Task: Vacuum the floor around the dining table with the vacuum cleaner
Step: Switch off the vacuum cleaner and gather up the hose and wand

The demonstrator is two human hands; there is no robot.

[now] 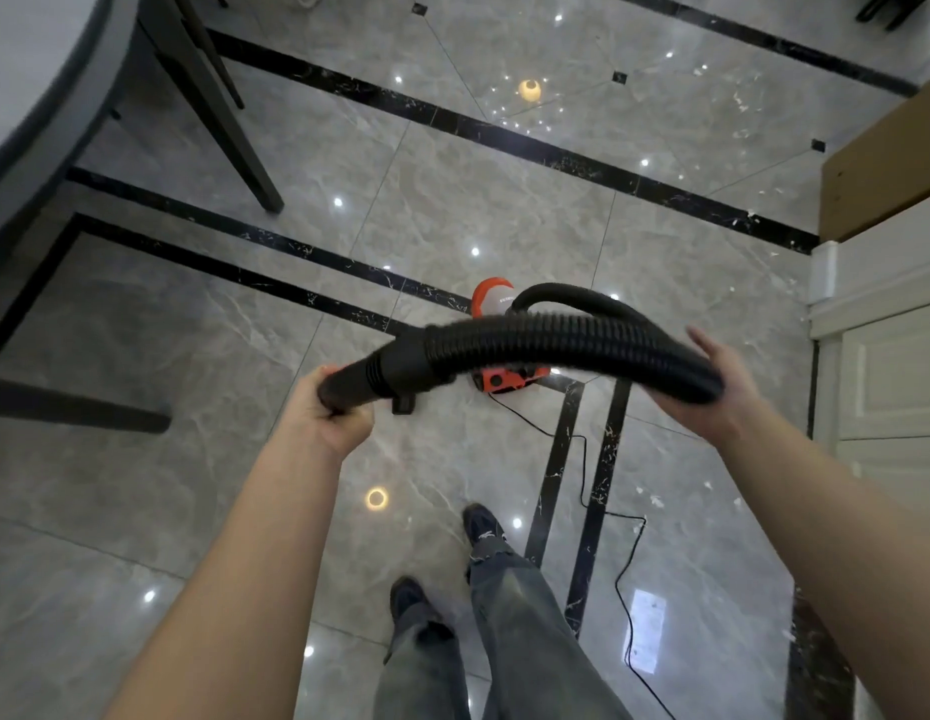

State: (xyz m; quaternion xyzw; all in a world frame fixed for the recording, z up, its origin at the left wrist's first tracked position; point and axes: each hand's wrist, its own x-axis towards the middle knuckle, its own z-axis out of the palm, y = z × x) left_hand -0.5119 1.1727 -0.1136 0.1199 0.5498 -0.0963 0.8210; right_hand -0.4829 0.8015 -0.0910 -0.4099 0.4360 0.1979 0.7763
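Observation:
An orange and white vacuum cleaner (496, 304) sits on the glossy grey tiled floor (452, 200) ahead of me. Its black ribbed hose (556, 340) arcs up in front of it, blurred by motion. My left hand (338, 402) grips the smooth black nozzle end of the hose. Straight-fingered, my right hand (722, 387) supports the hose's other bend from underneath and behind. The round grey dining table (32, 96) fills the upper left corner.
Dark chair legs (219, 111) stand by the table at the upper left, another dark leg (73, 407) at left. The vacuum's thin black cord (608, 517) snakes across the floor to my right. A cardboard box (889, 168) and white cabinet (889, 366) line the right side. My feet (478, 527) are below.

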